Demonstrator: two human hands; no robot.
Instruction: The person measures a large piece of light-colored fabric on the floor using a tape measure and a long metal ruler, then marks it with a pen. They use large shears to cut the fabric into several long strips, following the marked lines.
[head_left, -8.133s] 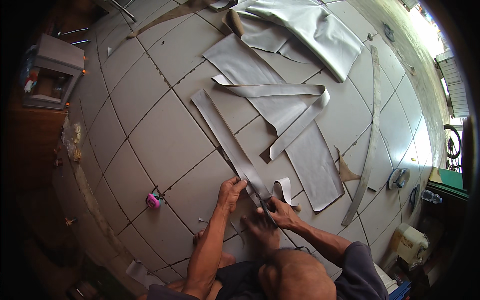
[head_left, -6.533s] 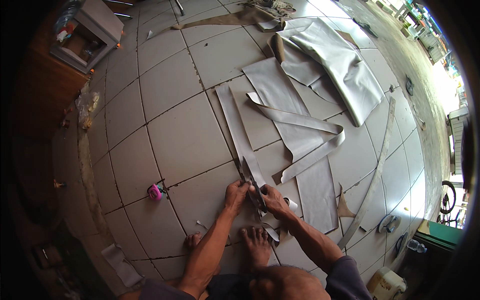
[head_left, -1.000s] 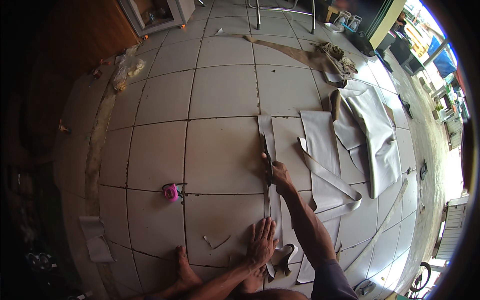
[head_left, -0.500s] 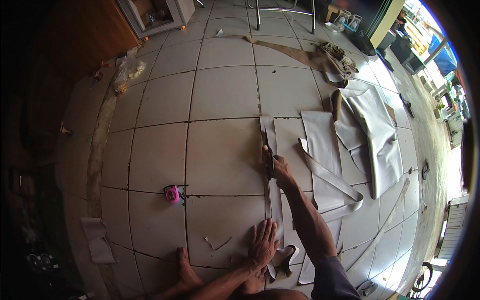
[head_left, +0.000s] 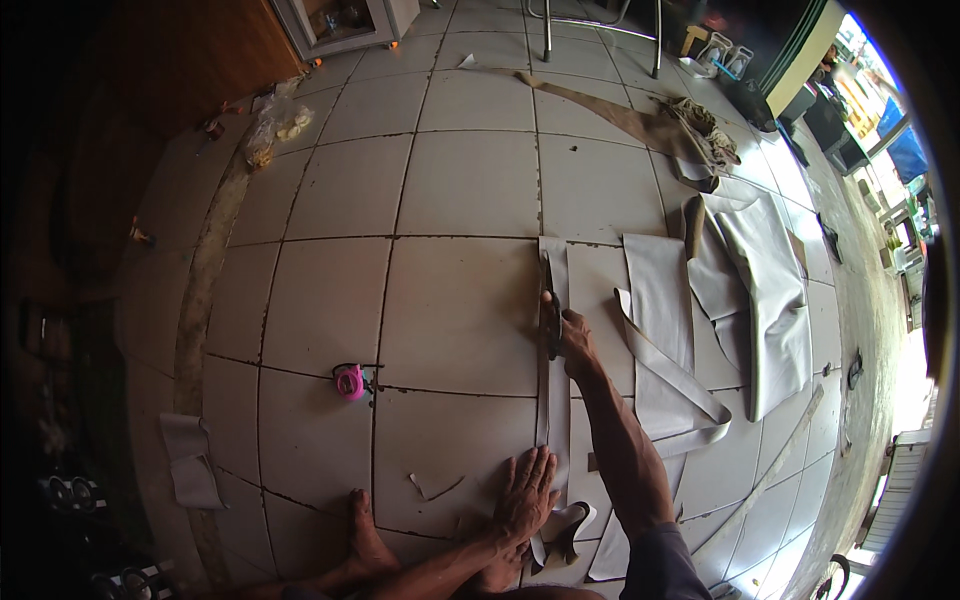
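A long, narrow strip of grey sheet material [head_left: 556, 410] lies lengthwise on the tiled floor before me. My right hand [head_left: 577, 345] grips dark-handled scissors [head_left: 553, 330], whose blades point away from me along the strip's far part. A lengthwise line divides the strip between the scissors and my left hand [head_left: 528, 492]. That hand presses flat on the strip's near end, fingers stretched out. Beside it a loose curled piece [head_left: 568, 530] shows a brown underside. Whether the blades are apart is too small to tell.
Right of the strip lie a wider grey panel [head_left: 660, 300], a looped band [head_left: 690, 400] and a large folded sheet [head_left: 770, 300]. A pink tape measure [head_left: 350, 382] sits to the left. Farther off are a brown scrap [head_left: 610, 115], a plastic bag [head_left: 275, 130] and metal legs [head_left: 547, 30].
The view has shifted slightly, moving most of the scene to the right. My right hand stays on the scissors near the strip's far end, and my left hand keeps pressing the near end.
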